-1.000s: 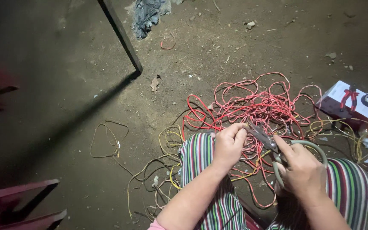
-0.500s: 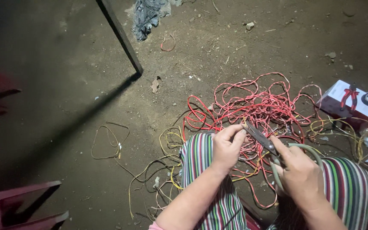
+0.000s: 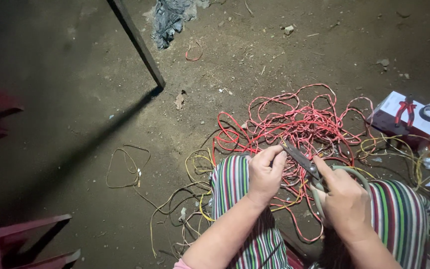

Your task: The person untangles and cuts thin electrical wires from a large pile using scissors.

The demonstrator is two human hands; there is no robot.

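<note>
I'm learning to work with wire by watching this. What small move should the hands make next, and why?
Probably close the scissors. The right hand grips their pale handles, the blades point at the left hand, whose fingers pinch what looks like a wire just by the blade tips, above the red wire tangle.

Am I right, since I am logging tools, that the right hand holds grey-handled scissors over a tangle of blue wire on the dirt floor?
Not quite. The head view shows the tangle of wire is red, not blue. The rest stands: the right hand holds the grey-handled scissors over it on the dirt floor.
</note>
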